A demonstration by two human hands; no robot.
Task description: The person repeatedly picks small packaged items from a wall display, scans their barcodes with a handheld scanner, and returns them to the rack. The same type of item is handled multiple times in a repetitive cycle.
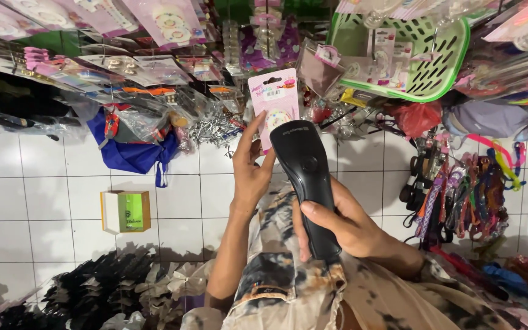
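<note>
We have our right hand (343, 229) wrapped firmly around the grip of a black handheld scanner (304, 177), its head tipped up against a pink carded item (274, 101) that our left hand (250, 174) pinches at the lower edge, fingers closed on the card. We judge this the scanning step — the scanner head sits just below the card's face and partly covers it. Up and to the right of the scanner hangs a green plastic basket (441, 67) holding small packaged goods. Down to the left of our left hand, a small open box (125, 211) sits on the white tile floor (44, 201) — contents unclear.
</note>
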